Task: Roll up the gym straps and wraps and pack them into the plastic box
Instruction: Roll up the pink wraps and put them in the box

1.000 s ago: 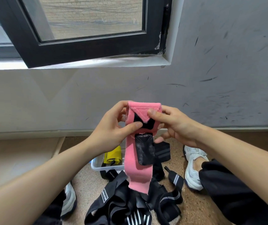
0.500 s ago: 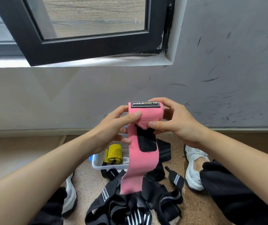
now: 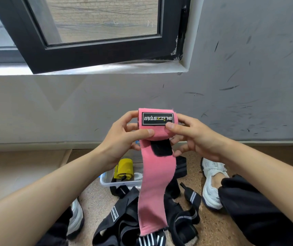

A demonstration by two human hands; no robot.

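A pink wrap [image 3: 155,185] with a black label hangs in front of me, its top end rolled into a short coil. My left hand [image 3: 122,139] grips the coil's left side, thumb across the front. My right hand [image 3: 193,137] grips the right side, thumb on the label. A black velcro patch shows just below the coil. The loose tail hangs down over the floor. Below stands the clear plastic box [image 3: 122,183] with a rolled yellow strap [image 3: 124,168] inside. A heap of black straps [image 3: 129,221] lies on the floor in front of the box.
I sit on a speckled brown floor with my white shoes, one [image 3: 211,181] at the right and one [image 3: 76,219] at the left. A grey scuffed wall [image 3: 231,86] and a black-framed window [image 3: 96,48] are straight ahead. A pale raised step [image 3: 17,167] lies to the left.
The coil at the top of the pink wrap has grown by further turns, the label now faces me, and the hanging tail is shorter. Both hands kept their hold throughout.
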